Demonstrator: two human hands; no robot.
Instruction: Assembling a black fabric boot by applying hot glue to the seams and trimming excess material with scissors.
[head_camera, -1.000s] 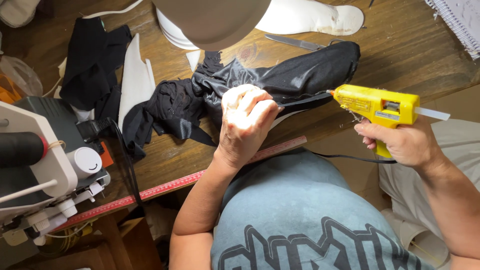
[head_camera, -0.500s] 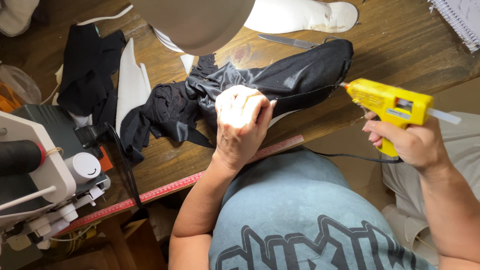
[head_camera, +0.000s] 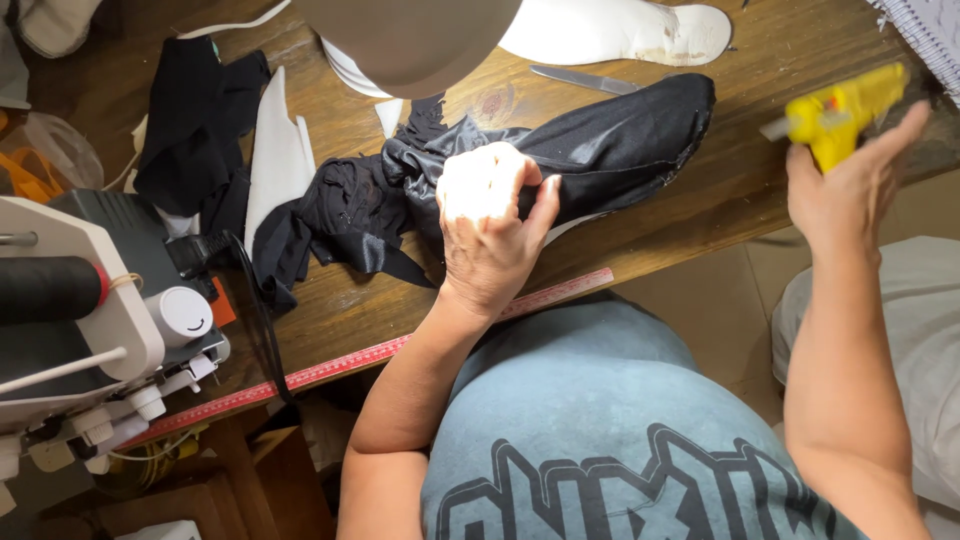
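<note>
My left hand (head_camera: 490, 225) presses down on a black fabric shoe upper (head_camera: 610, 140) that lies across the wooden table (head_camera: 700, 205), fingers curled over its lower edge, thumb against the cloth. My right hand (head_camera: 850, 185) is raised at the right past the table's edge and grips a yellow glue gun (head_camera: 835, 110) by its handle; the gun is blurred and well away from the black fabric. Shiny black lining (head_camera: 350, 215) bunches out of the upper to the left of my left hand.
A white insole (head_camera: 620, 30) and a metal blade (head_camera: 585, 80) lie beyond the fabric. White cut pieces (head_camera: 275, 160) and more black cloth (head_camera: 195, 125) sit left. A sewing machine (head_camera: 80, 320) stands at far left. A red measuring tape (head_camera: 330, 365) runs along the table's front edge.
My right hand has swung the glue gun away from the fabric to the right and upward. My left hand stays pressed on the black upper.
</note>
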